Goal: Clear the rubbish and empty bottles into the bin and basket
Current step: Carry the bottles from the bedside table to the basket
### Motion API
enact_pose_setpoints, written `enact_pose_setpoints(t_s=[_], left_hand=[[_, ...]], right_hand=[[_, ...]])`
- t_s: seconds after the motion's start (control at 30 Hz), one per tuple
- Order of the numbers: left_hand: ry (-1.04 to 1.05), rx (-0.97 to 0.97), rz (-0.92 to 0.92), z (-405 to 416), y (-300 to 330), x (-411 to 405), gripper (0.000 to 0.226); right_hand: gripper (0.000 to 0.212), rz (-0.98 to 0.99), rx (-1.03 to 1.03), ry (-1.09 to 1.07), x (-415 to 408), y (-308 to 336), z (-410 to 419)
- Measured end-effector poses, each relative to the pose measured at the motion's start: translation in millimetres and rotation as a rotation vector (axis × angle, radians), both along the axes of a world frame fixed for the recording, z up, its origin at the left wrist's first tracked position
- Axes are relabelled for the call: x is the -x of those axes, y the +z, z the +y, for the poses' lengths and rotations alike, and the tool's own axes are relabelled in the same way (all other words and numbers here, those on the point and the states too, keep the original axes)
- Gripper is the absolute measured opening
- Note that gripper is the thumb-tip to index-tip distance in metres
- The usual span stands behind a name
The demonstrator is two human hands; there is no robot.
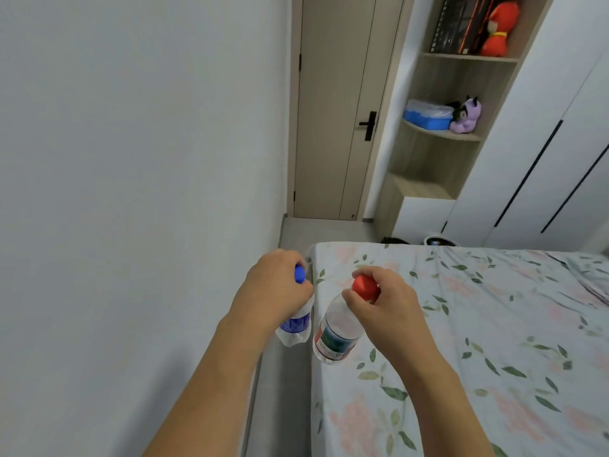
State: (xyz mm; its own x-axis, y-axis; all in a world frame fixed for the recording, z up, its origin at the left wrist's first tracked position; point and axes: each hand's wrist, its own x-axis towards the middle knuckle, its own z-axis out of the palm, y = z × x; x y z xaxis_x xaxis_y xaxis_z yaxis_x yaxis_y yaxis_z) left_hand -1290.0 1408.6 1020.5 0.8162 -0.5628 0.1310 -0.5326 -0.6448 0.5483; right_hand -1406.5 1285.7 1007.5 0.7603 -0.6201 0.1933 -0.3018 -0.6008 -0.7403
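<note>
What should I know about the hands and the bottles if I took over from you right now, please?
Left hand: grips the blue-capped bottle by its neck, over the gap beside the bed.
Right hand: grips the red-capped bottle at its cap, over the bed's edge.
Done: both bottles are picked up.
Left: carry them to the containers; a round rim shows beyond the bed's far end, likely the bin or basket. Other rubbish: none in view.

Blue-capped bottle (296, 324) with blue label, red-capped bottle (334, 338) with seemingly green-red label, floral pink-green bedsheet (478, 341).
</note>
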Motion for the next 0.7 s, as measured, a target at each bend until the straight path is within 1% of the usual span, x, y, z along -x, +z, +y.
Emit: enact_pose_setpoints(t_s=[0.13,0.2,0.47,0.7], left_hand=[[-0.02,-0.027,0.027,-36.0,-5.7,-32.1,0.015],[-0.023,-0.023,0.01,-50.1,-3.5,-53.0,0.015],[-0.005,-0.008,-0.07,-98.9,20.8,-130.4,0.016],[0.009,-0.008,-0.034,-146.9,14.3,-206.0,0.016]], right_hand=[[0.031,-0.005,0.011,-0.074,-22.5,-0.7,-37.9],[0.029,-0.014,0.025,-0.085,-40.4,-1.6,-58.7],[0.034,-0.019,0.015,-0.05,-127.7,5.7,-127.1],[0.032,-0.015,0.022,-0.029,-211.0,9.5,-169.4]])
